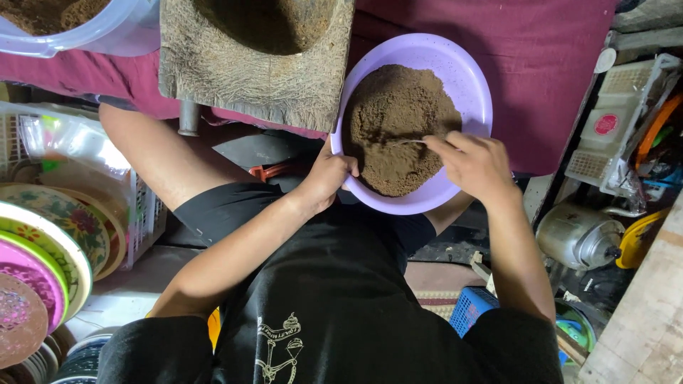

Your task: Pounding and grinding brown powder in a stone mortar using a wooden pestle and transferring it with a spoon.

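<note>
The right hand (pixel 475 162) is closed around a thin spoon-like utensil (pixel 407 141) whose tip is sunk in the heap of fine brown powder (pixel 398 135), while the left hand (pixel 329 175) grips the near rim of the round lilac plastic basin (pixel 469 78) holding that powder. The basin rests at the person's lap, just beside a rough, hollowed wooden block (pixel 235 78) on a maroon cloth (pixel 541 64). Patterned round plates (pixel 43 263) are stacked well apart on the left.

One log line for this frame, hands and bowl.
left hand: holds bowl rim | right hand: spoon in brown powder | mortar: beside bowl
</note>
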